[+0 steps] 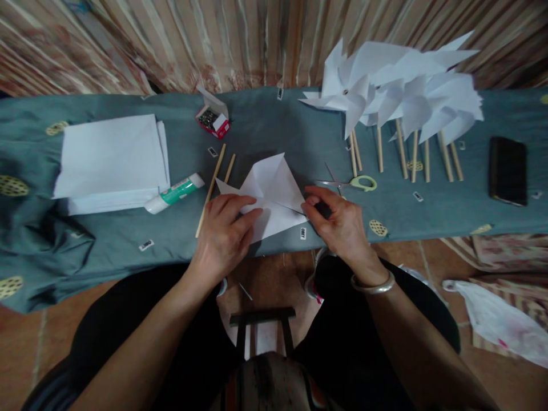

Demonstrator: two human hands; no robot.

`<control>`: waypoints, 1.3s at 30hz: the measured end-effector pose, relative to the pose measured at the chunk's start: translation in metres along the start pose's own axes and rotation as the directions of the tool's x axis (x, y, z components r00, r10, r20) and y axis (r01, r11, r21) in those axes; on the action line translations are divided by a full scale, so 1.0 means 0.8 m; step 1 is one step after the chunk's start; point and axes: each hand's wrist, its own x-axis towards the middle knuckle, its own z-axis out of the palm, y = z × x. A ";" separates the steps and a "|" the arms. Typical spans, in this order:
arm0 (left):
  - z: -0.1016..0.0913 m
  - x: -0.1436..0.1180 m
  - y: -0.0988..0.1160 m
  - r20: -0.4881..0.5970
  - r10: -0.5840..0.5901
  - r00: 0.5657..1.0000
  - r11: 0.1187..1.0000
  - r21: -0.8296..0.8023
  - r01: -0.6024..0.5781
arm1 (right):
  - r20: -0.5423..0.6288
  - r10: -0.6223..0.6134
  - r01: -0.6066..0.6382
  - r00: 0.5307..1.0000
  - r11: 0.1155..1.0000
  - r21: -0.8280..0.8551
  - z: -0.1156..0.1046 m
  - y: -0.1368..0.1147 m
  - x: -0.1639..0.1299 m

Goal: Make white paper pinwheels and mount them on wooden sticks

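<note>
Folded paper sheet [269,197] lies at the table's [299,125] near edge; our left hand [225,231] presses it flat, fingers spread, w/ right hand [338,220] pinching its right corner. Risk, we judge: uneven pull tears or skews the fold; scissors [355,182] lie just beside.

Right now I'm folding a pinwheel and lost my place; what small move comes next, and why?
Probably fold the loose right corner to the centre. The left hand presses the paper flat, the right hand pinches its right edge, and one flap already stands folded. Finished pinwheels lie further back on the right.
</note>
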 end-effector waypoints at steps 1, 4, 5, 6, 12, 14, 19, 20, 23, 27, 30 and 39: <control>0.001 0.000 0.007 0.019 0.023 1.000 0.999 -0.023 -0.022 | -0.002 0.000 0.000 1.000 1.000 -0.001 0.000 0.000 0.000; 0.006 0.001 0.022 0.108 0.059 0.992 0.997 -0.053 -0.054 | -0.002 -0.007 0.007 1.000 1.000 -0.015 0.001 0.000 0.000; 0.007 0.001 0.025 0.133 0.059 0.989 0.997 -0.052 -0.052 | 0.000 -0.009 0.009 1.000 1.000 -0.020 0.001 0.000 0.000; 0.009 0.001 0.027 0.148 0.056 0.987 0.998 -0.050 -0.049 | 0.000 -0.011 0.011 1.000 1.000 -0.025 0.000 -0.001 0.000; 0.012 -0.001 0.028 0.147 0.091 0.985 0.996 -0.020 -0.089 | 0.000 -0.031 0.031 1.000 0.997 -0.070 0.001 -0.003 -0.001; 0.011 -0.002 0.029 0.150 0.101 0.983 0.995 -0.009 -0.101 | -0.002 -0.031 0.030 1.000 0.996 -0.082 0.001 -0.002 0.000; 0.010 -0.004 0.031 0.104 0.089 0.991 0.995 -0.044 -0.085 | 0.003 -0.056 0.056 0.998 0.994 -0.098 -0.003 0.000 0.002; 0.009 -0.004 0.030 0.087 0.090 0.992 0.995 -0.049 -0.086 | 0.007 -0.080 0.080 0.997 0.992 -0.099 -0.005 0.000 0.003; 0.006 -0.007 0.028 0.057 0.100 0.993 0.994 -0.049 -0.097 | 0.050 -0.171 0.174 0.984 0.982 -0.071 -0.008 0.001 0.001; -0.002 -0.014 0.022 0.051 0.086 0.995 0.995 -0.049 -0.084 | 0.182 -0.234 0.231 0.955 0.972 0.040 -0.009 0.002 -0.005; -0.007 -0.018 0.019 0.045 0.070 0.997 0.997 -0.045 -0.068 | 0.249 -0.220 0.187 0.943 0.971 0.148 -0.006 0.005 -0.008; -0.009 -0.019 0.022 0.091 0.066 0.994 0.994 -0.095 -0.057 | 0.276 -0.152 0.040 0.949 0.927 0.372 0.007 0.000 0.002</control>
